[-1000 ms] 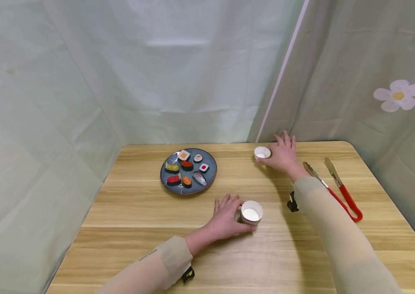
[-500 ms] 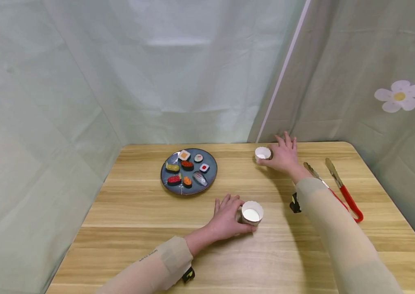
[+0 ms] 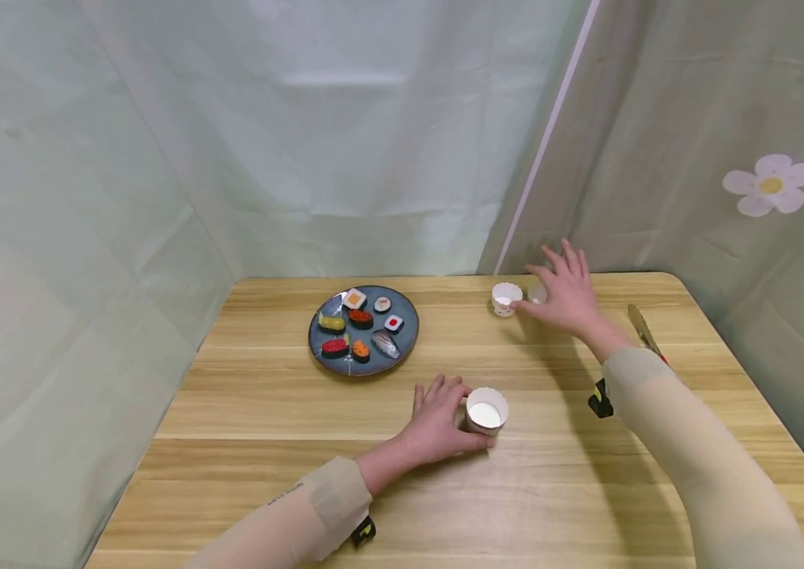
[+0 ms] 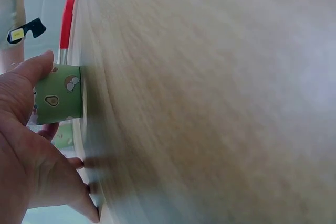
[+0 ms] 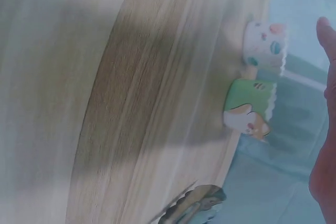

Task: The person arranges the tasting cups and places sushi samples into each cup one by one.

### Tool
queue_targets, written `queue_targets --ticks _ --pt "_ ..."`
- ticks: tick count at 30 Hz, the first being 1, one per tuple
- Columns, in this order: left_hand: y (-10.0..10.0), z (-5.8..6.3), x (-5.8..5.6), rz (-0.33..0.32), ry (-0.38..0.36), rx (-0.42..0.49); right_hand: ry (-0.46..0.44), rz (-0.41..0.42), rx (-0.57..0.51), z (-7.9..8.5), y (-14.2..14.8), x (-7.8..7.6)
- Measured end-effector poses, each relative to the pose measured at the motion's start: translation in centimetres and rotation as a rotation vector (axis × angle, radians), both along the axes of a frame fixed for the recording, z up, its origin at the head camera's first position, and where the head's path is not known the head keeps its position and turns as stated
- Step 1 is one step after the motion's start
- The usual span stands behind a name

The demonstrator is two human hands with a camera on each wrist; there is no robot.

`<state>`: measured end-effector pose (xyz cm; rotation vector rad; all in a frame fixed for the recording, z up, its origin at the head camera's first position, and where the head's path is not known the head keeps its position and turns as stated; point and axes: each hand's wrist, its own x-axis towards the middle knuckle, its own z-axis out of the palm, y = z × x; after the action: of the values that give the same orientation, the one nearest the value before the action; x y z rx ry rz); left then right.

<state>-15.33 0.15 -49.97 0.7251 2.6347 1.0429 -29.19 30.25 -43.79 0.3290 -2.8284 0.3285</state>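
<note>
My left hand (image 3: 437, 423) grips a small paper baking cup (image 3: 488, 411) between thumb and fingers, its base at the tabletop. In the left wrist view this cup (image 4: 59, 95) is green with avocado prints. My right hand (image 3: 565, 296) is raised with fingers spread, its thumb overlapping the edge of another small cup (image 3: 506, 299) at the back of the table. A further cup (image 3: 537, 294) shows partly behind that hand. In the right wrist view, a green cup (image 5: 248, 109) with a dog print stands beside a white printed cup (image 5: 264, 46), both apart from the hand.
A blue round plate (image 3: 402, 359) with several sushi pieces sits at the back left. Metal tongs (image 3: 643, 325) lie at the right, mostly hidden under the right forearm; their red handle (image 4: 66, 22) shows in the left wrist view. A curtain (image 3: 373, 158) hangs behind the wooden table (image 3: 266, 474).
My right hand has let go of the back cup and moved right and up, revealing a further cup behind it. The right forearm now covers more of the tongs. My left hand stays in place.
</note>
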Motion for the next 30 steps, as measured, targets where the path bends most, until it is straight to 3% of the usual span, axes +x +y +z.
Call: queue_targets --ticks 7,13,21,24,30 --pt "0.0 -0.2 -0.1 -0.002 0.005 -0.003 0.094 0.071 0.009 1.1 -0.9 1.7" --pt "0.0 -0.2 -0.1 -0.007 0.007 -0.006 0.152 0.179 -0.015 1.8 -2.2 3.6" --pt "0.1 -0.2 -0.1 -0.009 0.018 -0.013 0.169 0.342 -0.034 2.0 -3.2 6.1" --pt "0.1 -0.3 -0.1 -0.01 0.02 -0.017 0.135 0.42 -0.039 2.0 -3.6 7.1" --pt "0.1 -0.3 -0.1 -0.015 0.023 -0.014 -0.021 0.545 -0.043 1.6 -4.5 9.2"
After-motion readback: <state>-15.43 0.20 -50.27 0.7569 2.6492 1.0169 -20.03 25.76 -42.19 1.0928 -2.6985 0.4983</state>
